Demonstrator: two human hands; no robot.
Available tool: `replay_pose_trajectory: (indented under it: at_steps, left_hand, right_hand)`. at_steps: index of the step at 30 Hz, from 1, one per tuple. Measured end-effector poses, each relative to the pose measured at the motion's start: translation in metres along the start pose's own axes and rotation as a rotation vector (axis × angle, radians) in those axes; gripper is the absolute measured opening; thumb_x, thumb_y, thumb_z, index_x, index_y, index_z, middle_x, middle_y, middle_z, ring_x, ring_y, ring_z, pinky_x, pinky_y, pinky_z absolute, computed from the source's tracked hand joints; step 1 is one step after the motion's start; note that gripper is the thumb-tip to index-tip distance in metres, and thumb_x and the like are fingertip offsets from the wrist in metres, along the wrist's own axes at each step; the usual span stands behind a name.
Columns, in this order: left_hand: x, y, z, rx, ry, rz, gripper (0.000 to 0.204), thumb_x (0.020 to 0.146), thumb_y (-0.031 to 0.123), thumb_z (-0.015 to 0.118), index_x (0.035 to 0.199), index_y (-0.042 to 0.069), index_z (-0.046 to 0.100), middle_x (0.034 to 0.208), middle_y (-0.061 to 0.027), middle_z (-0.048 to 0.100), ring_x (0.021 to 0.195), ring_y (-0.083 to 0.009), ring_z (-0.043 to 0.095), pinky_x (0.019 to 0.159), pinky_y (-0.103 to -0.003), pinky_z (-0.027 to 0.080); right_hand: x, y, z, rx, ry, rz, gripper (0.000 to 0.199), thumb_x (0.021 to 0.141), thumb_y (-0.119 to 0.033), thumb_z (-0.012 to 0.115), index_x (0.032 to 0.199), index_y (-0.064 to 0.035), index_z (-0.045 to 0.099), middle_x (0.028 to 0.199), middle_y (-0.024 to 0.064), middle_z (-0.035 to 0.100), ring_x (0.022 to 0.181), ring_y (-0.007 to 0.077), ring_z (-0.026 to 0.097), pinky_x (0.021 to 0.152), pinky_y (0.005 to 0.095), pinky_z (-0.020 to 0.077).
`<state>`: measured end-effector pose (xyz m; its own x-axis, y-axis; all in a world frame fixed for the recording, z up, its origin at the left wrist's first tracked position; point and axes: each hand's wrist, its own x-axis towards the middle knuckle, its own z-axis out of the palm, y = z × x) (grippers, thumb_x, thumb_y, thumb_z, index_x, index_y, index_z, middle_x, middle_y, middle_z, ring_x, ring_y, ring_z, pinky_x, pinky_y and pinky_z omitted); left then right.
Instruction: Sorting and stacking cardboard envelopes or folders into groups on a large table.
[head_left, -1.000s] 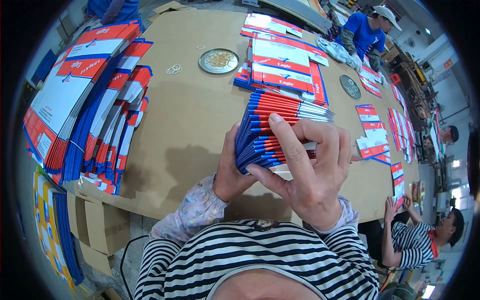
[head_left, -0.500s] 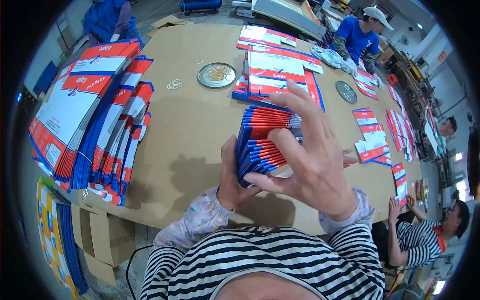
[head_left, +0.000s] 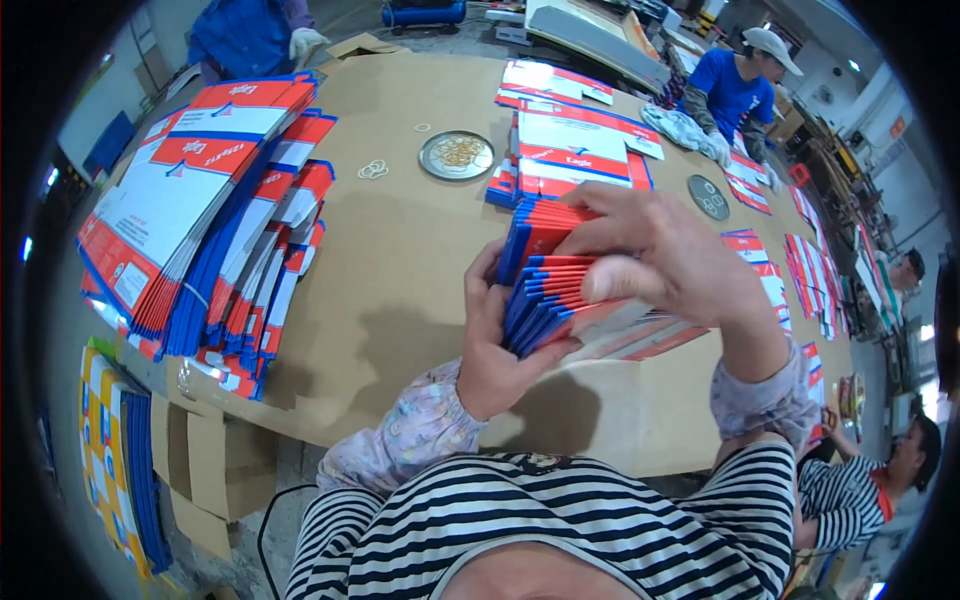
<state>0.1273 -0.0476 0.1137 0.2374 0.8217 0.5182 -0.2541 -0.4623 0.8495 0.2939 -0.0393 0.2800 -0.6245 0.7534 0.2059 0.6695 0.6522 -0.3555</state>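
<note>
— Where's the stack of flat cartons [head_left: 545,290] now?
— Raised off the bench [head_left: 400,270]; the left hand [head_left: 495,345] grips it from below.
— What changed?
— The right hand [head_left: 665,255] has slid from the side onto the top, fingers closed over it, squaring it.

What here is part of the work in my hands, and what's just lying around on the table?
In hand:
- bundle of flat red, white and blue cartons
- left hand, gripping the bundle's edge
- right hand, laid over it

Lying about:
- fanned carton pile
- round metal dish of rubber bands
- loose rubber bands
</note>
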Motion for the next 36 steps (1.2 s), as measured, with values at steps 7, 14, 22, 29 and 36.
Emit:
replay_pose_trajectory:
  at_steps: [7, 14, 22, 29, 36]
  left_hand:
    - [0.003, 0.000, -0.006, -0.035, -0.044, 0.055, 0.054, 0.071, 0.024, 0.081, 0.112, 0.001, 0.054, 0.143, -0.0230, 0.023, 0.132, -0.0357, 0.029, 0.106, -0.045, 0.028]
    - [-0.003, -0.004, -0.004, -0.144, -0.074, 0.023, 0.058, 0.072, 0.023, 0.079, 0.117, 0.001, 0.050, 0.149, -0.0266, 0.013, 0.134, -0.0381, 0.028, 0.106, -0.045, 0.028]
    - [-0.027, 0.030, -0.053, -0.140, 0.028, -0.134, 0.052, 0.077, 0.004, 0.073, 0.124, -0.001, 0.050, 0.115, -0.0096, 0.061, 0.106, -0.0175, 0.058, 0.092, -0.031, 0.045]
    - [-0.001, 0.013, -0.150, -0.369, 0.223, -0.542, 0.033, 0.092, 0.017, 0.059, 0.119, 0.000, 0.052, 0.112, -0.0108, 0.062, 0.097, -0.0171, 0.062, 0.084, -0.032, 0.051]
    - [-0.029, -0.069, -0.194, -0.459, 0.313, -0.849, 0.039, 0.085, 0.024, 0.070, 0.114, 0.001, 0.059, 0.104, -0.0116, 0.066, 0.088, -0.0202, 0.067, 0.075, -0.036, 0.056]
  right_hand:
    - [0.017, 0.015, -0.011, 0.144, -0.156, -0.034, 0.011, 0.083, -0.006, 0.064, 0.093, -0.0027, 0.068, 0.095, 0.0102, 0.063, 0.085, 0.0265, 0.061, 0.077, 0.0361, 0.0499]
    - [0.010, 0.015, -0.004, -0.017, -0.013, 0.171, 0.048, 0.082, -0.001, 0.060, 0.127, -0.0117, 0.045, 0.111, 0.0147, 0.060, 0.105, 0.0312, 0.061, 0.086, 0.0381, 0.0496]
    - [-0.072, 0.048, -0.051, -0.068, 0.241, 0.345, 0.046, 0.084, -0.001, 0.059, 0.129, -0.0113, 0.054, 0.113, 0.0081, 0.062, 0.099, 0.0169, 0.059, 0.082, 0.0320, 0.0507]
    - [-0.172, 0.094, -0.151, 0.095, 0.164, 0.614, 0.053, 0.082, -0.015, 0.067, 0.132, -0.0080, 0.051, 0.118, 0.0092, 0.062, 0.105, 0.0178, 0.060, 0.087, 0.0332, 0.0520]
    - [-0.158, 0.223, -0.091, 0.079, -0.502, 0.607, 0.050, 0.078, 0.001, 0.066, 0.126, -0.0087, 0.058, 0.106, 0.0051, 0.066, 0.091, 0.0148, 0.060, 0.077, 0.0330, 0.0526]
